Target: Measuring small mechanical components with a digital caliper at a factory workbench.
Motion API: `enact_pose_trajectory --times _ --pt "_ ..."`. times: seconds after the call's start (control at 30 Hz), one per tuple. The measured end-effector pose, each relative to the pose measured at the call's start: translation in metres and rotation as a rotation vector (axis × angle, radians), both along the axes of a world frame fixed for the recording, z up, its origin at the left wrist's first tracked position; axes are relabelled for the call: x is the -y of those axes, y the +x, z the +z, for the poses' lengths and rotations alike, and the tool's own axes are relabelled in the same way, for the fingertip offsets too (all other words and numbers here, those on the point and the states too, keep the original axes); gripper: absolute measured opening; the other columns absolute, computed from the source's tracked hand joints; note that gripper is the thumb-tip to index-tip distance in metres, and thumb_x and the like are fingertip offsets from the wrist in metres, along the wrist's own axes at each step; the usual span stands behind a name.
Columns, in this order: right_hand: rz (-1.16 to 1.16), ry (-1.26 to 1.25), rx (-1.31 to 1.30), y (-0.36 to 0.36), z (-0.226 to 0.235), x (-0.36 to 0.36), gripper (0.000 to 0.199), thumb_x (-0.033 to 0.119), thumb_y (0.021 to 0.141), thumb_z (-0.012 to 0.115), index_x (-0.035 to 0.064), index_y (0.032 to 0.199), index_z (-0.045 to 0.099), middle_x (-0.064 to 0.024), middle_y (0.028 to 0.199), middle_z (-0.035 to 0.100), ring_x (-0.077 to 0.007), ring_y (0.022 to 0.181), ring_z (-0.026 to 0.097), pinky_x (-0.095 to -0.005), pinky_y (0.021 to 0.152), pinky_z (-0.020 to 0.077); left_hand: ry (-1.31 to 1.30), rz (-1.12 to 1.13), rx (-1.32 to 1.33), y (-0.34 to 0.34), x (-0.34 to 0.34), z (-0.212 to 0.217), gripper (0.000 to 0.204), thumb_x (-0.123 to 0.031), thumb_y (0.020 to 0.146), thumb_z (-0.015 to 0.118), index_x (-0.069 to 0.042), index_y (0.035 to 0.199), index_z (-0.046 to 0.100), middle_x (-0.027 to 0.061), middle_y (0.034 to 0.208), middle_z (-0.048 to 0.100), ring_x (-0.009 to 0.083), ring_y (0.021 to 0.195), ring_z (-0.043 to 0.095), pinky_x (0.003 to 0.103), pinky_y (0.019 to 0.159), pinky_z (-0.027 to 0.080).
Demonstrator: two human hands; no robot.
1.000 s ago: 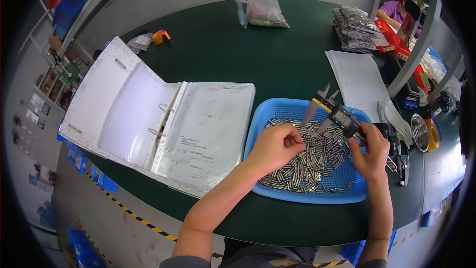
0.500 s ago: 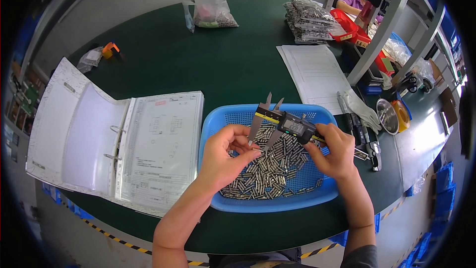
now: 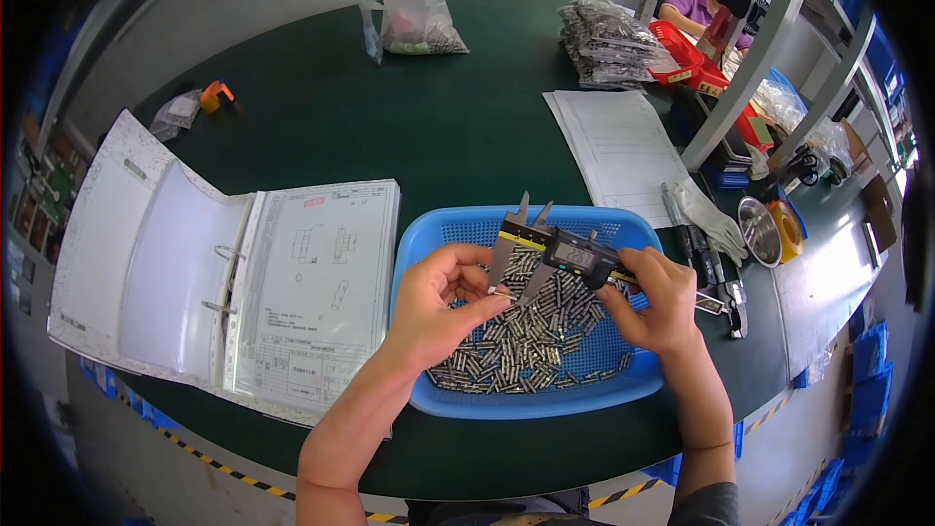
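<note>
My right hand [image 3: 655, 300] grips a digital caliper [image 3: 560, 251] over a blue plastic basket [image 3: 440, 234]. The caliper's jaws point down and left. My left hand [image 3: 440, 300] pinches a small metal part [image 3: 503, 294] and holds it at the tips of those jaws. Several similar small metal parts [image 3: 526, 341] lie heaped in the basket under both hands. Both forearms rise from the lower edge.
An open white ring binder [image 3: 224, 268] with a drawing sheet lies left of the basket. Paper sheets [image 3: 614, 141], white gloves [image 3: 706, 219], a metal bowl [image 3: 760, 232], bagged parts [image 3: 609, 34] and a clear bag [image 3: 417, 10] sit on the green table. A person in purple [image 3: 696, 0] works far right.
My left hand rose from the parts in the basket with one small part and brought it to the caliper jaws. The view shifted so the basket lies nearer the middle.
</note>
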State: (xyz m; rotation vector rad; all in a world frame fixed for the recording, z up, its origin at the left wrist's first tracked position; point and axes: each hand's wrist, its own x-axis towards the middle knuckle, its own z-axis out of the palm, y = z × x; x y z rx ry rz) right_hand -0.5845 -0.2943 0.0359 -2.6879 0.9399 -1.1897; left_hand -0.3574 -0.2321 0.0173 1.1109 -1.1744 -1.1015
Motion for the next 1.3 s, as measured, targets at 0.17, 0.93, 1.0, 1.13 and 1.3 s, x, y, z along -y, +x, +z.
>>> enact_pose_trajectory --times 0.17,0.93,1.0,1.13,1.3 --pt "-0.020 -0.004 0.011 -0.001 0.001 0.000 0.027 0.016 0.060 0.070 0.0016 0.079 0.056 -0.0060 0.055 0.048 -0.0199 0.042 0.048 -0.0274 0.038 0.0368 0.083 -0.060 -0.060 0.001 -0.002 0.004 0.034 0.003 0.066 0.066 0.001 0.097 0.052 0.0036 0.080 0.058 0.0077 0.074 0.054 0.022 0.072 0.045" --pt "-0.092 0.080 -0.035 0.000 -0.001 -0.002 0.028 0.012 0.064 0.066 0.0018 0.087 0.053 -0.0091 0.067 0.054 -0.0245 0.052 0.053 -0.0317 0.045 0.0414 0.156 -0.187 0.232 0.002 -0.001 -0.008 0.018 -0.011 0.066 0.068 -0.002 0.074 0.054 0.0043 0.070 0.056 0.0096 0.067 0.053 0.023 0.057 0.043" --pt "-0.104 0.053 0.042 0.003 -0.001 -0.001 0.028 0.009 0.064 0.066 0.0003 0.087 0.053 -0.0093 0.066 0.053 -0.0225 0.050 0.052 -0.0302 0.045 0.0412 -0.048 -0.267 0.532 -0.004 -0.005 -0.008 0.020 -0.013 0.063 0.070 -0.004 0.071 0.054 0.0064 0.070 0.056 0.0150 0.068 0.054 0.027 0.062 0.044" --pt "-0.107 0.097 0.045 0.004 -0.002 -0.003 0.028 0.008 0.064 0.067 -0.0006 0.086 0.053 -0.0091 0.066 0.053 -0.0197 0.049 0.051 -0.0273 0.044 0.0406 -0.158 0.126 1.418 -0.010 -0.016 -0.009 0.019 -0.008 0.055 0.063 -0.003 0.071 0.056 0.0102 0.075 0.055 0.0255 0.074 0.054 0.035 0.063 0.041" --pt "-0.102 0.075 0.001 0.006 -0.001 -0.005 0.027 0.008 0.064 0.067 -0.0004 0.085 0.053 -0.0088 0.065 0.053 -0.0190 0.048 0.050 -0.0266 0.044 0.0405 0.057 -0.097 1.472 -0.012 -0.017 -0.014 0.027 -0.005 0.055 0.061 -0.003 0.082 0.057 0.0106 0.078 0.058 0.0254 0.078 0.056 0.036 0.065 0.042"
